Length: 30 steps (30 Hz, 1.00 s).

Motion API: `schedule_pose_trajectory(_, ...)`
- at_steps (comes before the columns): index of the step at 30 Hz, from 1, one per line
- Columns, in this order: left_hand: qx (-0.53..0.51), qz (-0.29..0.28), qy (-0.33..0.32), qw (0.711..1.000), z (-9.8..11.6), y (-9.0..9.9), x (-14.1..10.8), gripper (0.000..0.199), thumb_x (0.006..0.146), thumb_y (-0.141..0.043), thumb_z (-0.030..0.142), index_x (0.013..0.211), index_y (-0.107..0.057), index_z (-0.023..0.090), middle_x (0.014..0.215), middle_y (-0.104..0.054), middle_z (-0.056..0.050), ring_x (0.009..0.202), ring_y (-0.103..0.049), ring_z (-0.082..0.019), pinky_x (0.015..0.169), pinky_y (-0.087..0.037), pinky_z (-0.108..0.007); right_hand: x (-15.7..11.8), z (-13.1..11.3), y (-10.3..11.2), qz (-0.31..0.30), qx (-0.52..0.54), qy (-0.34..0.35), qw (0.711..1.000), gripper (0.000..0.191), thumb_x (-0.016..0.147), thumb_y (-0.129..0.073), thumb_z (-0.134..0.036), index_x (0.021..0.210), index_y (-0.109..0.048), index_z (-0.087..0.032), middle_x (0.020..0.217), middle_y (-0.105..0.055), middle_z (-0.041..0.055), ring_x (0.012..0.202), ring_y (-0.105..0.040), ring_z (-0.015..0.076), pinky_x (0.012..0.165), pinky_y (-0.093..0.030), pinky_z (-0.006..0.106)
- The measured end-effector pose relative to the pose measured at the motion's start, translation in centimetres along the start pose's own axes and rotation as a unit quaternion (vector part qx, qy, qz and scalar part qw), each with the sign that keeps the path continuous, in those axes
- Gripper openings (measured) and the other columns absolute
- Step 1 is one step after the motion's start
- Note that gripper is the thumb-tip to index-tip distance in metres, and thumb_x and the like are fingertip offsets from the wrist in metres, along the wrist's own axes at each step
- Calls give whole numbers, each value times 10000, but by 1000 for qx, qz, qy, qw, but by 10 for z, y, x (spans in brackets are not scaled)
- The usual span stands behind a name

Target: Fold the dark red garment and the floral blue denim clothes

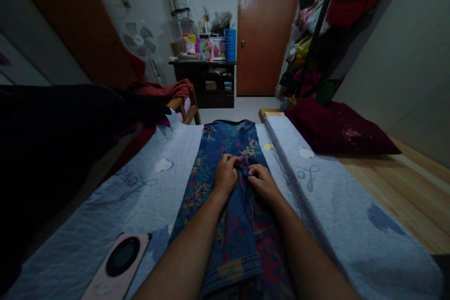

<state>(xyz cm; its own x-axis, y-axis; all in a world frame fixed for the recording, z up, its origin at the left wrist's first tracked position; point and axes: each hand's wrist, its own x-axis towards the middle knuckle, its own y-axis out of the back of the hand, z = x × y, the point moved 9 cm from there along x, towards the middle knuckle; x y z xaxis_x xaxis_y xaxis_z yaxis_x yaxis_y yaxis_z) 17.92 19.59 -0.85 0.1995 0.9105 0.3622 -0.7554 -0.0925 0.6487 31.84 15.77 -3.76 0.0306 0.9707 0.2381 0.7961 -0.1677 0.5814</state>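
Observation:
A dark blue floral garment (218, 143), which looks like denim, lies lengthwise on the bed in front of me. A folded part of it, perhaps a sleeve or leg, runs toward me and ends in a hemmed cuff (232, 269). My left hand (227, 173) pinches the cloth near the middle of the garment, fingers bent. Just to its right my right hand (262, 180) grips the same raised fold between thumb and fingers. Only a small gap separates the two hands. The fingertips are partly hidden in the cloth.
A pink phone (117, 267) lies on the light blue bed sheet (140, 206) at lower left. Black clothing (70, 140) is heaped along the left. A dark red folded garment (341, 126) rests on wooden boards (397, 187) at right. Beyond the bed stand a dark cabinet (216, 84) and a fan (138, 40).

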Motion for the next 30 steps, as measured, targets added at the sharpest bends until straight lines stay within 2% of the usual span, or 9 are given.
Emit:
schedule_pose_trajectory(2,8,-2,12,1000,-2,1,1,368,743,-462,-12,932,-693,203,989,-626,-43,946,-610,-165,905,-479,-276,-2,-1,0,5,-25,-1,1000,128,702,-520,-135,779,-573,-222,984,-638,39,991,-551,214,924,-417,360)
schedule_pose_trajectory(6,19,5,28,999,-6,5,3,242,817,-522,85,933,-688,217,960,-649,-32,927,-618,-171,880,-467,-281,-7,-10,-2,27,-90,16,995,370,698,-539,-121,1055,-600,-194,1067,-612,74,1038,-523,235,963,-406,381)
schedule_pose_trajectory(9,19,10,38,999,-8,7,4,152,862,-543,167,925,-672,217,936,-650,-31,896,-617,-172,845,-463,-280,-9,-19,-5,31,-125,35,991,370,744,-593,-194,1113,-605,-192,1095,-597,90,1067,-512,250,983,-402,402)
schedule_pose_trajectory(12,19,11,49,999,-8,7,4,119,886,-530,194,903,-646,215,926,-643,-31,880,-611,-171,828,-456,-280,-9,-20,-5,40,-144,33,988,330,767,-606,-207,1095,-624,-187,1070,-593,95,1042,-522,248,966,-420,394)
schedule_pose_trajectory(16,5,14,54,998,-9,7,4,124,909,-493,204,900,-616,209,928,-638,-40,883,-607,-174,827,-452,-285,-6,-15,-1,68,-152,26,986,220,771,-566,-145,967,-661,-175,990,-594,91,969,-542,229,921,-440,361)
schedule_pose_trajectory(19,-1,17,62,998,-11,7,4,140,921,-470,219,909,-608,204,934,-637,-50,890,-607,-181,831,-450,-293,-4,-12,4,92,-132,19,987,153,800,-551,-157,871,-683,-188,931,-606,77,916,-555,214,893,-442,346)
schedule_pose_trajectory(22,-9,18,66,998,-13,6,4,163,931,-448,229,906,-606,200,933,-636,-56,904,-607,-187,843,-447,-300,-3,-13,8,98,-96,6,991,169,850,-545,-211,820,-710,-191,875,-619,67,870,-563,200,857,-435,330)
schedule_pose_trajectory(25,-14,23,63,998,-15,6,5,174,934,-436,237,906,-603,199,931,-637,-59,909,-606,-191,847,-445,-304,-2,-17,7,74,-76,1,994,221,890,-531,-265,835,-733,-193,839,-637,57,849,-567,190,831,-420,315)
schedule_pose_trajectory(30,-17,24,62,998,-15,6,5,169,923,-439,234,895,-602,203,917,-637,-54,885,-603,-190,826,-440,-300,-2,-22,-9,-23,-112,10,993,268,911,-486,-248,974,-746,-239,916,-691,39,925,-577,202,892,-377,350)
